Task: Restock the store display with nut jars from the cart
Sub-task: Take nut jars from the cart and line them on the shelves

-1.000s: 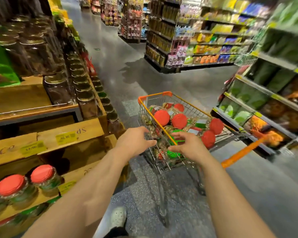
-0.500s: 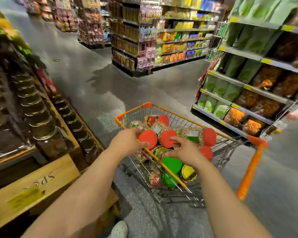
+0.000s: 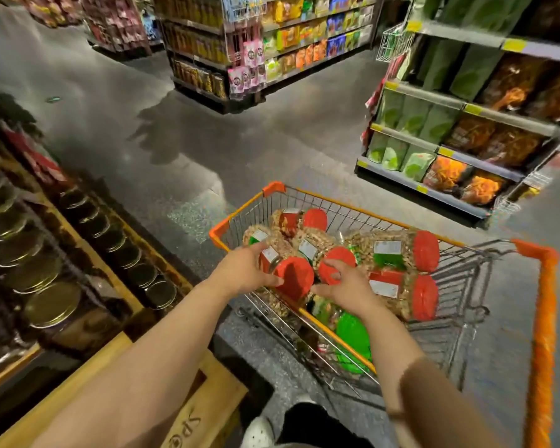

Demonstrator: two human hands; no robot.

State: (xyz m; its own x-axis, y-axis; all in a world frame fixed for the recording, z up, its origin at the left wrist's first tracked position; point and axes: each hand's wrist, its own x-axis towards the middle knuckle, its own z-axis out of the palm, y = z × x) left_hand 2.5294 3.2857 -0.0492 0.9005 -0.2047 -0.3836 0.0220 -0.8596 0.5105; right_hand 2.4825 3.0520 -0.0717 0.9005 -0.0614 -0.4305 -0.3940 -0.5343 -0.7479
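Supermarket aisle, grey floor, stocked shelves on both sides. Left hand [image 3: 246,273] curls round the side of a red-lidded nut jar [image 3: 288,273] lying at the cart's near corner; right hand [image 3: 346,286] pinches the red lid of a neighbouring jar [image 3: 335,265]. Neither looks lifted yet. Around them the wire cart [image 3: 466,286] holds several more jars, red and green lids. Wooden display [image 3: 117,360] sits just left. By my reckoning, most restocking remains.
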